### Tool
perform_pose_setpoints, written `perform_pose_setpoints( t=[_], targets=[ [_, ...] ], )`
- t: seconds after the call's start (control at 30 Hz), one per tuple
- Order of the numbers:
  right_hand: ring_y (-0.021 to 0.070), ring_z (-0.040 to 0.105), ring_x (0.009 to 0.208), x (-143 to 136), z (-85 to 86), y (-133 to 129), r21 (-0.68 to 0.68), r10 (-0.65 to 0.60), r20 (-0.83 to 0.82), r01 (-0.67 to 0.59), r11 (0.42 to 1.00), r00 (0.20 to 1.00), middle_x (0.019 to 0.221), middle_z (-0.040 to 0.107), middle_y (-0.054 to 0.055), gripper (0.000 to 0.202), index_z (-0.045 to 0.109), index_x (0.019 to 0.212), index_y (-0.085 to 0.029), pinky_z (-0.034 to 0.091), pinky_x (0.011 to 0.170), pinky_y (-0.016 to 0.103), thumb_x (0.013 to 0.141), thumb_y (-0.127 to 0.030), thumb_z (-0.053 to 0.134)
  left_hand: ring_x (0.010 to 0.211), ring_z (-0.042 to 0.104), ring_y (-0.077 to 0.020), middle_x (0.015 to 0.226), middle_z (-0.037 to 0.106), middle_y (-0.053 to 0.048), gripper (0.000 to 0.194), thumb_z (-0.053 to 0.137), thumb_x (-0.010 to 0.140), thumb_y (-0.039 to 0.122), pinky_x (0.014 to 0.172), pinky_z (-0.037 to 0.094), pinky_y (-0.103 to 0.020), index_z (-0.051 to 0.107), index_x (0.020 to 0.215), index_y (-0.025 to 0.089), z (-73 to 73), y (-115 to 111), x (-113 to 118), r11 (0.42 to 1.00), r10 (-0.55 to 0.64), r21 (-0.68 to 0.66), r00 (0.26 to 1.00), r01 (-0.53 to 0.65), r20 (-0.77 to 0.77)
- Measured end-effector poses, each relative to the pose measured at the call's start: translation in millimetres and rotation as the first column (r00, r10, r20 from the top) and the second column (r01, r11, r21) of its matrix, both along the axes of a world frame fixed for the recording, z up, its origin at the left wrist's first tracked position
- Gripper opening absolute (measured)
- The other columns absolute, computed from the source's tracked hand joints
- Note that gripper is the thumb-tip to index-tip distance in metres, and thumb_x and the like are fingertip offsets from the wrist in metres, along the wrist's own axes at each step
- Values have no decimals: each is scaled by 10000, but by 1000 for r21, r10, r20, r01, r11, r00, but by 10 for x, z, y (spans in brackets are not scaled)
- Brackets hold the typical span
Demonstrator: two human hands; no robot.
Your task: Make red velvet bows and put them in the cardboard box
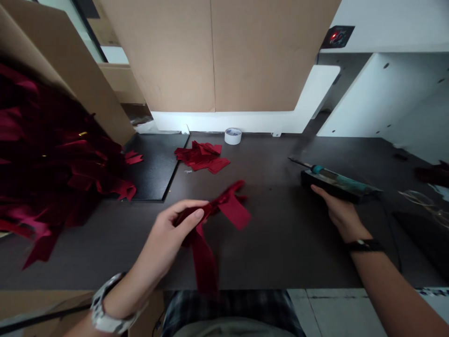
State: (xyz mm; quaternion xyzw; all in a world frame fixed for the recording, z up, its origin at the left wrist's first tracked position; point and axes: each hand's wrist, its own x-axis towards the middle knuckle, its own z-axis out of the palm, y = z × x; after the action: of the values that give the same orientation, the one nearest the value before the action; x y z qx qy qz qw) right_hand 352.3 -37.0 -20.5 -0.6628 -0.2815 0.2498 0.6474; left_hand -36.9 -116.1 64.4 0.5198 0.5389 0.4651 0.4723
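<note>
My left hand [185, 222] is closed around a dark red ribbon bow [233, 210], its thumb pressing on the folded part. One ribbon tail hangs down past the table's front edge, blurred by motion. At the right, my right hand [338, 213] grips the near side of a black block-shaped stand [328, 186]; its fingers behind the block are hidden. A soldering iron [326, 174] with a teal handle lies on top of that stand, its thin tip pointing left. A small pile of cut red ribbon pieces [201, 156] lies beyond my left hand.
A large heap of red ribbon bows [70, 164] spills from a cardboard box [66, 61] at the left, partly over a black board [154, 164]. A white tape roll [233, 136] stands at the back. Eyeglasses [417, 197] and a dark flat object [421, 238] lie far right.
</note>
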Motion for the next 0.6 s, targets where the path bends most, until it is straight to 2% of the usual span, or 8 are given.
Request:
perform_pose_setpoints(
  t=[0.07,0.13,0.23,0.3,0.37,0.5,0.57,0.6],
  targets=[
    [278,557,1180,-20,29,-19,-32,-4,-24,3,999,1000,1139,648,68,466,644,895,-194,372,1107,472,496,-260,876,868,665,-217,904,738,-40,156,729,708,296,809,534,-338,756,852,242,11,14,-76,957,80,291,972,-12,-221],
    [274,553,1189,-46,61,-43,-70,-25,-17,24,997,1000,1144,648,62,453,642,888,-201,366,1114,457,505,-258,877,850,654,-203,882,727,-30,146,726,714,287,810,522,-326,754,850,241,-6,15,-136,938,112,347,952,-6,-285],
    [289,521,1227,-86,106,-76,-133,-61,39,65,989,997,1201,628,71,467,637,901,-204,323,1138,466,513,-294,881,683,628,-156,778,705,-17,192,699,756,358,617,507,-249,731,889,223,-53,4,-160,993,86,96,990,-76,-111],
    [294,497,1250,-98,139,-97,-157,-56,76,67,985,996,1231,614,71,475,639,920,-208,296,1149,471,519,-309,874,626,608,-136,727,689,-11,242,708,745,402,553,480,-217,708,884,204,-70,-10,-131,992,82,-102,992,-72,99],
    [307,473,1269,-81,162,-135,-183,-41,131,65,981,991,1215,619,68,464,646,911,-215,268,1157,481,520,-336,865,614,601,-126,700,673,-5,277,753,695,406,546,473,-200,686,851,186,-76,-28,-88,977,91,-210,960,-34,265],
    [350,465,1262,-32,100,-382,-211,107,268,-50,976,958,1140,644,85,444,641,895,-232,231,1155,518,584,-524,763,629,582,-103,702,642,13,308,824,617,345,554,451,-166,653,808,174,-114,-76,-25,981,84,-193,936,-17,343],
    [372,465,1255,-117,42,-623,-209,177,316,-114,971,932,1181,622,109,539,620,967,-226,250,1137,545,609,-624,681,614,551,-86,695,624,24,271,811,639,316,550,430,-153,643,798,174,-151,-95,10,988,73,-150,946,-26,317],
    [391,442,1270,-211,34,-764,-210,148,337,-79,975,930,1229,591,135,623,597,1024,-210,259,1124,565,590,-650,678,607,536,-80,691,615,28,247,801,653,301,547,420,-149,639,790,174,-169,-101,35,991,68,-129,951,-30,301]
  ],
)
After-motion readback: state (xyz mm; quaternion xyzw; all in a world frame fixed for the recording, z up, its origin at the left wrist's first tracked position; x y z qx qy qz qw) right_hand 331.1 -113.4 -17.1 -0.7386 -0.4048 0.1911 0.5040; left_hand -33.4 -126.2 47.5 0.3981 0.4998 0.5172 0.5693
